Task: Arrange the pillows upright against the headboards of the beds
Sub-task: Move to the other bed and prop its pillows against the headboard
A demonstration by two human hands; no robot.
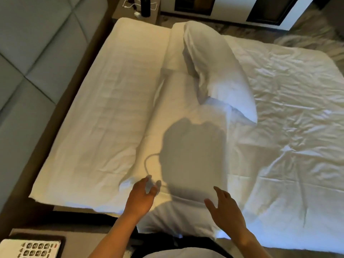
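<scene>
a bed [96,116] with a white sheet fills most of the frame, its grey padded headboard [37,53] running down the left side. a long white pillow [186,146] lies flat along the middle of the frame, from the centre down to the lower edge of the mattress, with the shadow of the person's head and a thin cord cast on it. a second pillow [219,71] sits above it, in the upper centre, propped partly upright and leaning over a third pillow [173,51] that lies just to its left. none of the three touches the headboard. a crumpled white duvet [288,127] covers the right half of the frame.

the left hand [143,194] is in the lower centre, fingers curled loosely and open, at the lower left corner of the long pillow; whether it touches the fabric cannot be told. the right hand [223,203] is spread open with fingers apart over the pillow's lower right part, gripping nothing.

a white telephone keypad [35,248] shows at the lower left corner. a dark bottle [145,6] and a white cable [130,4] stand on a nightstand at the top.
</scene>
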